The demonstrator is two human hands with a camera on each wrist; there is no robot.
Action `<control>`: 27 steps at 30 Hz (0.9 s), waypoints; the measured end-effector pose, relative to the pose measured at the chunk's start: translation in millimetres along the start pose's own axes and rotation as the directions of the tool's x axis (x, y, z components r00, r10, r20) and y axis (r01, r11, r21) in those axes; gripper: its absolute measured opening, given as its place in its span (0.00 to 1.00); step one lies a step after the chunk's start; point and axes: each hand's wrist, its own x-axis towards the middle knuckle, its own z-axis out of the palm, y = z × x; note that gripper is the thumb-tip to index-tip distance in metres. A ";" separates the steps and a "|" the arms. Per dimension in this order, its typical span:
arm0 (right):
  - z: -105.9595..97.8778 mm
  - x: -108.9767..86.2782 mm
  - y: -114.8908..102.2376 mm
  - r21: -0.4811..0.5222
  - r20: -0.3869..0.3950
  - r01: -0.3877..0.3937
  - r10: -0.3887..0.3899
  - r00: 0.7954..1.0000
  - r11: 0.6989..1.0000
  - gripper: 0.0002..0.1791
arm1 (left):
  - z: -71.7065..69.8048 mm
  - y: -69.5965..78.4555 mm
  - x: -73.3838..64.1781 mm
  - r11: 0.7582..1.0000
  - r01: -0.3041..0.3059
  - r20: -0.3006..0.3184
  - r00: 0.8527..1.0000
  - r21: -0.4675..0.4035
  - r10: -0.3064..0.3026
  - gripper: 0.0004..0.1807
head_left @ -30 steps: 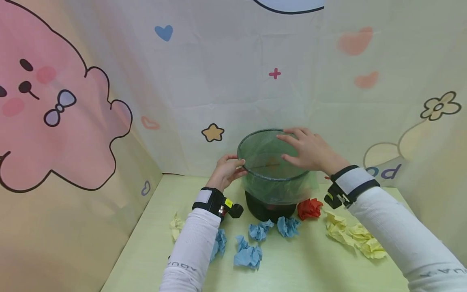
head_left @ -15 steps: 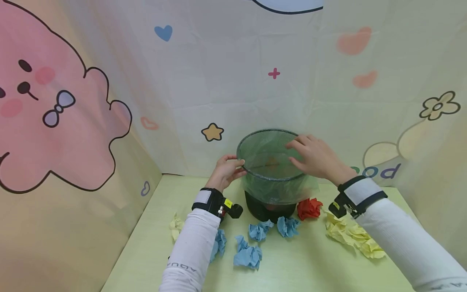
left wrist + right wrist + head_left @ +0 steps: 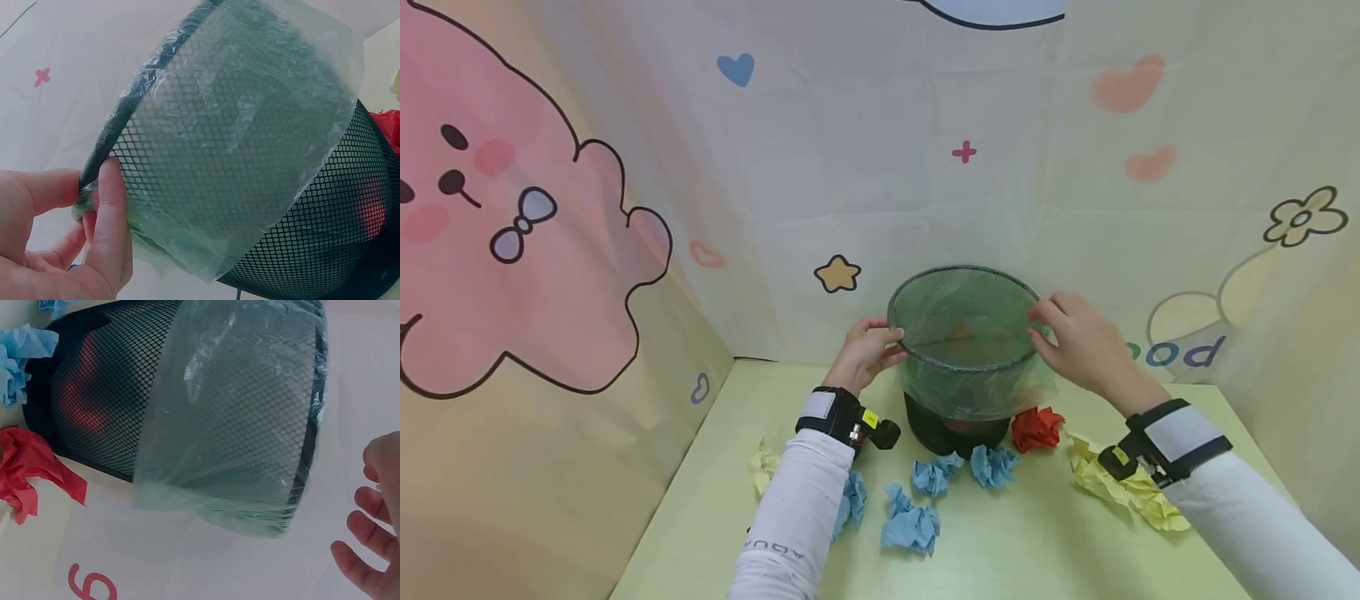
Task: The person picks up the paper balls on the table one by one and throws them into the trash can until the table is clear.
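Black mesh wastebasket (image 3: pixel 957 433) stands upright on the desk (image 3: pixel 1000 558), its upper half wrapped by a translucent green bin liner (image 3: pixel 973 392) folded over the rim (image 3: pixel 122 109). Left hand (image 3: pixel 867 354): grip pinches rim and liner together at the wastebasket's left. Right hand (image 3: pixel 1078 342): grip released, fingers loosely bent, just beside its right rim, apart from it. Crumpled blue papers (image 3: pixel 912 528) lie in front of the wastebasket, a red one (image 3: pixel 1037 428) beside its base.

Handling, judged: wastebasket light, fairly stiff, likely to skid or tip if tugged. Liner thin, slippery, easily torn; best pinched at the rim with flat fingertips, avoiding the loose hem. Reddish patch (image 3: pixel 87 403) low behind the mesh: inside or beyond, can't tell.
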 end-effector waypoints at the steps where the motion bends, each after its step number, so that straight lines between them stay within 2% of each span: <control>1: -0.3 -3.8 -0.1 0.001 -0.006 -0.011 0.011 1.000 1.000 0.08 | 0.2 0.0 0.0 1.000 0.000 0.000 1.000 -0.001 0.000 0.24; 9: 2.4 -40.3 -2.2 -0.025 0.049 -0.074 0.075 0.996 0.997 0.09 | -0.2 -0.5 1.5 1.000 -0.001 -0.004 1.000 0.000 0.001 0.23; 19: 14.5 -104.8 -8.3 -0.027 0.110 -0.161 0.163 0.981 0.987 0.19 | 0.6 -1.2 2.5 1.000 0.001 -0.002 1.000 0.001 -0.001 0.23; 27: 18.2 -141.2 -5.0 -0.025 0.107 -0.216 0.217 0.970 0.976 0.23 | 0.5 -2.3 2.7 1.000 0.002 -0.009 1.000 -0.001 -0.002 0.21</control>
